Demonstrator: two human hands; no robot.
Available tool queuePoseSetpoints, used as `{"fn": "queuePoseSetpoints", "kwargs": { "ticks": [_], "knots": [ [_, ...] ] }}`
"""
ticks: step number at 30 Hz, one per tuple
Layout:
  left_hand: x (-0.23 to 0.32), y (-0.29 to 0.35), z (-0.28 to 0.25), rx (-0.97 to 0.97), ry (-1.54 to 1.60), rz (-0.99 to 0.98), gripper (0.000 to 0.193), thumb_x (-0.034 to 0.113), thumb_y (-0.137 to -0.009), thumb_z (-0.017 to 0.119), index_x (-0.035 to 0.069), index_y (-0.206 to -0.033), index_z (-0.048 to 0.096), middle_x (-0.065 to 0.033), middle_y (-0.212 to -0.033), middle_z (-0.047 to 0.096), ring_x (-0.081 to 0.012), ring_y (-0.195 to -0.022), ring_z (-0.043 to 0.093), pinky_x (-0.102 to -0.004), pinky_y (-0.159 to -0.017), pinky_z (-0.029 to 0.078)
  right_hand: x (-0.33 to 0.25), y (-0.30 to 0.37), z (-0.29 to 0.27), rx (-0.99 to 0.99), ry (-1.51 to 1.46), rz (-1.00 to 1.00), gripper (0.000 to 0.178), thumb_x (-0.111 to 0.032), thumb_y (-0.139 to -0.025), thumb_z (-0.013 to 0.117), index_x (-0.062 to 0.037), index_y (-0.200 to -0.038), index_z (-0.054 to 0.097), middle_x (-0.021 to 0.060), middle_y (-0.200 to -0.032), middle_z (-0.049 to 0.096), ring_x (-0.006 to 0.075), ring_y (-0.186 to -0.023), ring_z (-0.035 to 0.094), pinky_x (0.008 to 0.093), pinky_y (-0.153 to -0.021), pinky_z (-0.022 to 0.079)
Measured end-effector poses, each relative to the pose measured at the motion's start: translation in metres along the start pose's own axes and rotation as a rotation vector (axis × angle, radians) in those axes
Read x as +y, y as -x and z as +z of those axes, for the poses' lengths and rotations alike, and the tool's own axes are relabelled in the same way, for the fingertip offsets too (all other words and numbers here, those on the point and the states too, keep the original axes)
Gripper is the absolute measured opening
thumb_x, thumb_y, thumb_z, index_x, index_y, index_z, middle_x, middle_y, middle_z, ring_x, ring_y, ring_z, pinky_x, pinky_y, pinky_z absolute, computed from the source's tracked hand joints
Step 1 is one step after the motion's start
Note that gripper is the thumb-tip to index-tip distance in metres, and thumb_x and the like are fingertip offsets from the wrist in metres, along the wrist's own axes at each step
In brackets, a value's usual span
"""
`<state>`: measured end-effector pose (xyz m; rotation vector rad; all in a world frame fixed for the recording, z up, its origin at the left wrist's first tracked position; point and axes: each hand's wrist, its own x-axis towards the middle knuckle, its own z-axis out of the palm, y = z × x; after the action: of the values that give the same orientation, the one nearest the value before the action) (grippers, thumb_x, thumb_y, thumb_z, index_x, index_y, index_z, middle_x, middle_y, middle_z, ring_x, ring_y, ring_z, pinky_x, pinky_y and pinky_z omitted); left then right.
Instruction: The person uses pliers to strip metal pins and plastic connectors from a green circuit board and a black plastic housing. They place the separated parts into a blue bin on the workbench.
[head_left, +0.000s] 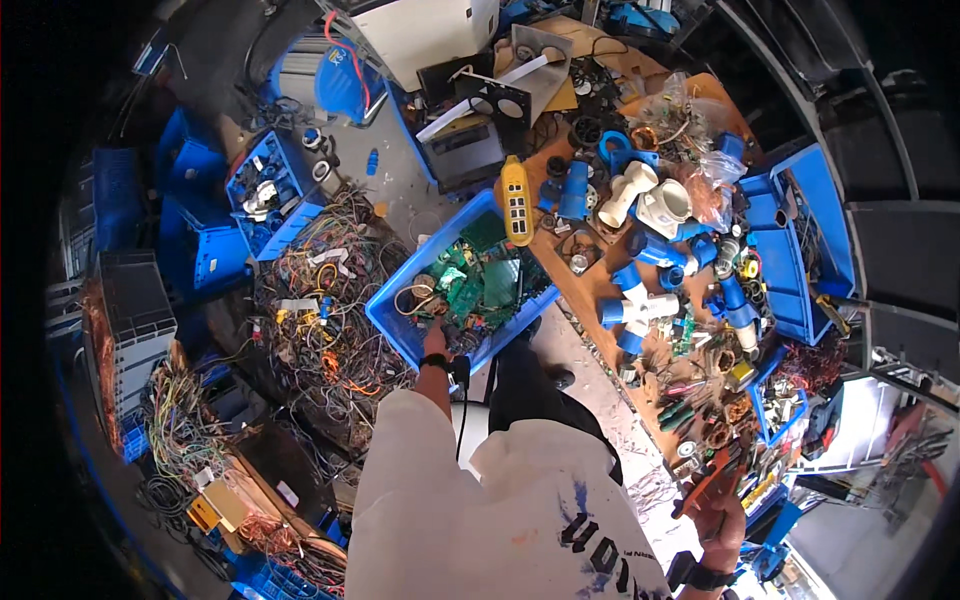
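My left hand (435, 340) reaches over the near side of a blue plastic bin (398, 352), close to the scrap inside. Green circuit boards (502, 282) and small electronic parts fill that bin. The fingers of this hand are too small and mixed with the scrap to read, so any hold is unclear. On the right, my right hand (718, 522) is closed around a flat reddish-brown piece (714, 480) beside the workbench's near end. Its exact kind cannot be made out. Both wrists wear dark bands.
A wooden workbench (562, 262) carries a yellow power strip (516, 202), blue-and-white fittings (640, 308), screwdrivers and loose scrap. Left of the bin lies a heap of tangled wires (325, 300). Blue crates (275, 195) stand farther left; another blue bin (785, 265) stands at the bench's right.
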<state>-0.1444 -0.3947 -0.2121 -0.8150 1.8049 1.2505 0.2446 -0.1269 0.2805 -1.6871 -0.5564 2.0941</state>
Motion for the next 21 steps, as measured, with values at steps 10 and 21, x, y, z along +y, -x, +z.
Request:
{"fn": "queuePoseSetpoints", "kwargs": {
  "ticks": [10, 21],
  "knots": [
    [0.026, -0.031, 0.003, 0.034, 0.314, -0.198, 0.046, 0.044, -0.086, 0.064, 0.01, -0.118, 0.06, -0.009, -0.115, 0.059, -0.0291, -0.104, 0.055, -0.0547, -0.082, 0.048, 0.008, 0.004, -0.002, 0.049, -0.023, -0.029, 0.06, -0.002, -0.073, 0.045, 0.0021, -0.132, 0.045, 0.0244, -0.117, 0.061, 0.0396, -0.106, 0.064, 0.0509, -0.08, 0.061],
    [0.022, -0.039, -0.003, 0.135, 0.515, -0.085, 0.052, 0.053, -0.082, 0.067, 0.008, -0.109, 0.06, -0.0081, -0.072, 0.058, -0.0272, -0.066, 0.057, -0.0399, -0.061, 0.048, 0.012, 0.0, -0.004, 0.006, -0.052, -0.014, 0.056, -0.003, -0.075, 0.045, 0.0063, -0.13, 0.046, 0.0248, -0.118, 0.061, 0.0401, -0.106, 0.063, 0.0506, -0.079, 0.06]
  ]
}}
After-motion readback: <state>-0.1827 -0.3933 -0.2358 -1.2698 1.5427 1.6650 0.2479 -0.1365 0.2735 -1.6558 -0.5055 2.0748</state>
